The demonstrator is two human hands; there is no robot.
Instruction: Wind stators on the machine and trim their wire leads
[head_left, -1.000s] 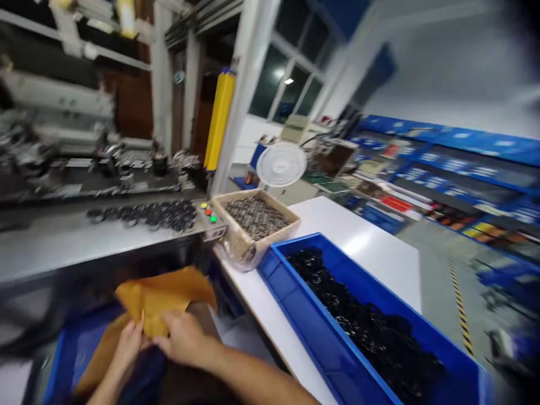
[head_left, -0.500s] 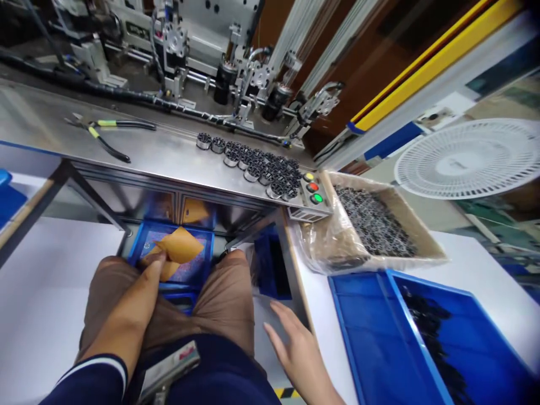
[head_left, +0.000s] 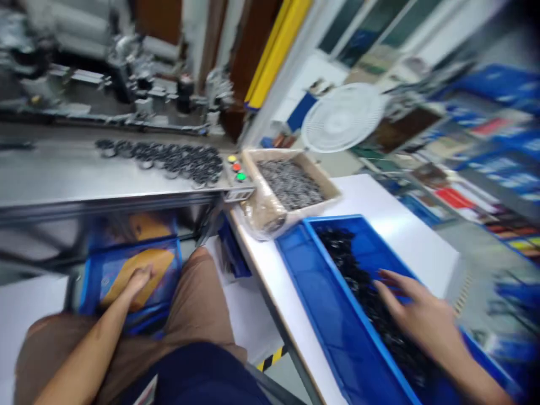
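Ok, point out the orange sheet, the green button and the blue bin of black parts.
Orange sheet [head_left: 125,271]: head view, on its bare upper surface.
Green button [head_left: 241,177]: head view, on its cap.
Blue bin [head_left: 373,253]: head view, on a bare part inside it.
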